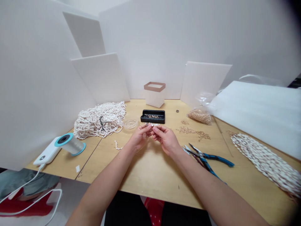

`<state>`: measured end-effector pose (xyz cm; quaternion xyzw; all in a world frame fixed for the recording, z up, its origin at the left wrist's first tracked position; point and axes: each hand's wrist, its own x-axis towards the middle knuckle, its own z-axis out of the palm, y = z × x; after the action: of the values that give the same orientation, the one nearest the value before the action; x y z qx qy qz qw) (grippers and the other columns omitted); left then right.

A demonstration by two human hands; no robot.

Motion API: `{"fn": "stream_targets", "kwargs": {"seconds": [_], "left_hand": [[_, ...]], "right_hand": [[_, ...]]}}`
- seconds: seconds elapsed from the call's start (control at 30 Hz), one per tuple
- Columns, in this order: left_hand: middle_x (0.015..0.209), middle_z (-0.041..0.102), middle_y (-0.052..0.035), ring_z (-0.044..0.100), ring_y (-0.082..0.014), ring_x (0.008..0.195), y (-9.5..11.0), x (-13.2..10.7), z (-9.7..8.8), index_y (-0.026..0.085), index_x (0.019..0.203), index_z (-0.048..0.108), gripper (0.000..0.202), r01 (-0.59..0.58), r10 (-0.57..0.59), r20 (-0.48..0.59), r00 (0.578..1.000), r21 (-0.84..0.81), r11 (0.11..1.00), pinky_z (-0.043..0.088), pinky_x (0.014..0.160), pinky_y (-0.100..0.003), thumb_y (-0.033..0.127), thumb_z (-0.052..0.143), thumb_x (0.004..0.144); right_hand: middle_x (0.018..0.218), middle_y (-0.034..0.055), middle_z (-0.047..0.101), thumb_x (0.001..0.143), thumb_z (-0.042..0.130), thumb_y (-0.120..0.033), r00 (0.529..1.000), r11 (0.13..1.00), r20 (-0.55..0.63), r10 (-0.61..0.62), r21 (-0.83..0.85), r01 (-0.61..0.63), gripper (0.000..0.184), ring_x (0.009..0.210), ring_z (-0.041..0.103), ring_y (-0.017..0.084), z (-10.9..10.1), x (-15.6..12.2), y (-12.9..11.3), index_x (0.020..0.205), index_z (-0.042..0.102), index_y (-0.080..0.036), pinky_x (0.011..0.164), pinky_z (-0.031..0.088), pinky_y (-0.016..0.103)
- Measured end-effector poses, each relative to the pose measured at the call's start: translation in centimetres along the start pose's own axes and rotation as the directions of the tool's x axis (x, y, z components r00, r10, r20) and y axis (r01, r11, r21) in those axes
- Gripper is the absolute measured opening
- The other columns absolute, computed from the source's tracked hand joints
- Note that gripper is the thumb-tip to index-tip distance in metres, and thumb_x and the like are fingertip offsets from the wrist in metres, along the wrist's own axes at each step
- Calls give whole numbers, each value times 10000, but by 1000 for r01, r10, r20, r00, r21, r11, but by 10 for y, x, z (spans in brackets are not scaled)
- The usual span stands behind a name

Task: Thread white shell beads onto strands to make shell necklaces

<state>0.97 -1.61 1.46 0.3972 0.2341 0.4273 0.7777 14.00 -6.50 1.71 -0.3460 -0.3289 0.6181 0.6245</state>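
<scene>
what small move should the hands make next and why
Probably pick up the blue-handled pliers with the right hand: it and the left hand are pinching a short white strand with no tool, and the pliers lie close by on the wooden table.

The left hand (141, 137) and right hand (166, 140) hide most of a small piece (152, 125) between their fingertips (150, 128), so its shape cannot be told. The tiny bits (152, 116) in the black tray (152, 112) are too small to make out. The pliers (209, 158) overlap and partly hide each other. The bottom edge cuts off the forearms (103, 191), and the right edge cuts off the white beaded strands (265, 160).
</scene>
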Motion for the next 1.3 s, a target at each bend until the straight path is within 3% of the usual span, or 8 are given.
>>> {"fn": "stream_targets", "kwargs": {"seconds": [0.33,0.53,0.67,0.97,1.17,1.3], "left_hand": [[735,661,-34,591,-115,646,1,2,-7,128,886,701,266,-17,18,-27,999,37,999,459,684,-281,238,818,673],[794,678,-38,604,-130,711,1,1,-8,146,872,719,261,-111,121,-57,991,158,981,450,731,-285,265,825,666],[813,687,-48,605,-145,738,8,1,-10,143,841,725,240,-200,223,-17,975,382,902,449,757,-287,299,811,681],[815,686,-63,622,-174,768,22,-2,-13,123,854,705,268,-256,242,122,963,701,666,470,780,-305,366,749,748],[905,701,-58,638,-168,824,16,1,-18,151,974,694,315,-213,199,84,976,524,825,482,817,-311,319,780,722],[853,703,-43,634,-154,779,12,3,-21,147,898,710,282,-187,176,69,982,467,864,476,803,-300,315,803,692]], "right_hand": [[698,19,671,669,821,-344,1000,1000,-6,-17,-1,17,246,563,564,85,-2,1,1,790,721,-155,566,456,228],[675,28,673,734,765,-348,991,976,-49,-125,-187,113,216,552,577,108,-1,-2,-1,805,705,-153,556,459,247],[642,28,658,741,750,-362,980,933,-58,-192,-322,163,220,534,569,122,0,-3,-3,779,686,-156,540,453,260],[635,19,625,759,716,-411,961,830,-36,-274,-514,217,268,523,542,121,-4,-4,-2,786,681,-147,515,436,248],[648,12,617,741,737,-402,974,899,-13,-226,-388,203,268,534,534,112,-4,-1,-1,795,681,-145,534,437,246],[659,11,622,725,755,-408,986,946,-4,-165,-285,157,285,547,530,105,-5,1,0,802,683,-143,541,432,245]]}}
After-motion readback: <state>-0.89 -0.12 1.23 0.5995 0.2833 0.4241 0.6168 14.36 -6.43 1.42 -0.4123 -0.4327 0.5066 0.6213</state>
